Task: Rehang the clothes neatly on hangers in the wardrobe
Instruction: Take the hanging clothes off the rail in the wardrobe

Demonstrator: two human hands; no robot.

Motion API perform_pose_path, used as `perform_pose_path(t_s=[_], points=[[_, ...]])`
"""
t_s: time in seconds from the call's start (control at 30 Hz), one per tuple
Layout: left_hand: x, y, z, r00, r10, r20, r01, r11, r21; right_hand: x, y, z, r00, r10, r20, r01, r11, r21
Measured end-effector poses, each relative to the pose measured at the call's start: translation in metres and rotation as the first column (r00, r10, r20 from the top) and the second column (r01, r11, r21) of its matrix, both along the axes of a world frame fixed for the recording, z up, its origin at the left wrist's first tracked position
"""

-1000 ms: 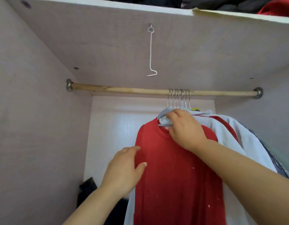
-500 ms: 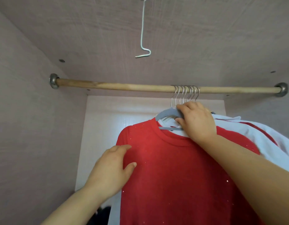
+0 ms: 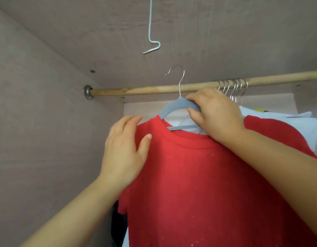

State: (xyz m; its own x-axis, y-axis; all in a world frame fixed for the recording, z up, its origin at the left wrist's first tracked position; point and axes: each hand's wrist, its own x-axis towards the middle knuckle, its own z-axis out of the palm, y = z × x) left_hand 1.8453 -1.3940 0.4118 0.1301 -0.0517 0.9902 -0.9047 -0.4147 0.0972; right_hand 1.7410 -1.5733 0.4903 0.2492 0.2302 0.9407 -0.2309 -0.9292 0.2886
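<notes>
Wardrobe interior of pale laminate panels (image 3: 38, 122), seen from below and looking up toward the ceiling panel. One wooden rod (image 3: 136, 90) spans the compartment, its left end seated in a metal socket (image 3: 88, 91). From the ceiling panel hangs a bent wire hook (image 3: 152, 50), well apart from the rod.

Foreground: a red shirt (image 3: 198, 175) sits on a grey hanger (image 3: 173, 106), collar round the hanger's neck and body hanging straight down. The hanger's metal hook (image 3: 182, 81) crosses in front of the rod and curves above it without resting on it, so the shirt is held up by hand.

Right hand (image 3: 216, 116): its grip is closed on the hanger's right shoulder, fingers over the top edge and thumb beneath, just beside the neck.

Left hand (image 3: 124, 150): its grip is wide and holds nothing. The fingers are extended and laid along the shirt's left shoulder edge, with the thumb spread onto the red cloth.

Right of the held hanger, a bunch of metal hanger hooks (image 3: 232, 90) sits close together on the rod, carrying white garments (image 3: 296, 125) that lie behind the red shirt. A dark garment (image 3: 118, 225) shows low down, left of the shirt's hem.
</notes>
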Motion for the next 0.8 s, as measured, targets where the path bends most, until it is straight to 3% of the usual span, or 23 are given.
perform_pose_path(t_s=[0.17,0.4,0.6,0.8], points=[[-0.012,0.053,-0.054,0.987,0.127,-0.097,-0.133,0.989,-0.066,0.018,0.06,-0.058,0.948,0.317,-0.006,-0.313,0.934,-0.172],[-0.058,0.141,-0.171,0.855,0.426,-0.295,-0.444,0.896,0.007,0.047,0.127,-0.165,0.763,0.645,-0.042,-0.646,0.758,-0.094],[-0.132,0.195,-0.246,0.632,0.641,-0.436,-0.658,0.741,0.136,0.051,0.188,-0.262,0.5,0.86,-0.101,-0.854,0.509,0.106],[-0.221,0.251,-0.312,0.381,0.77,-0.513,-0.809,0.546,0.218,0.025,0.274,-0.341,0.177,0.976,-0.13,-0.961,0.2,0.189]])
